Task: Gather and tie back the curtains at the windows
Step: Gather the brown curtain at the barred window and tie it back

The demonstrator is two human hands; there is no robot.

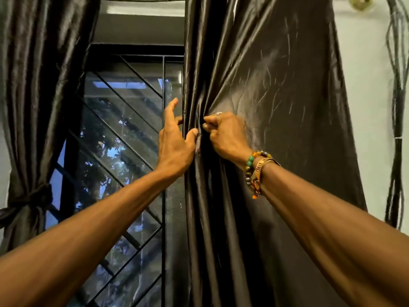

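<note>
A dark shiny right curtain (276, 89) hangs loose over the right half of the window, bunched into folds along its left edge. My left hand (174, 142) holds that left edge, thumb on the front of the folds and fingers reaching behind. My right hand (228, 135), with beaded bracelets at the wrist, grips a pinch of folds just to the right of it. The left curtain (37, 89) is gathered and bound by a dark tie-back (33, 200) at the lower left.
Between the curtains is the window (124, 138) with a black diagonal metal grille and trees outside. Dark cords (397, 111) hang down the pale wall at the far right, below a round fitting (360, 2).
</note>
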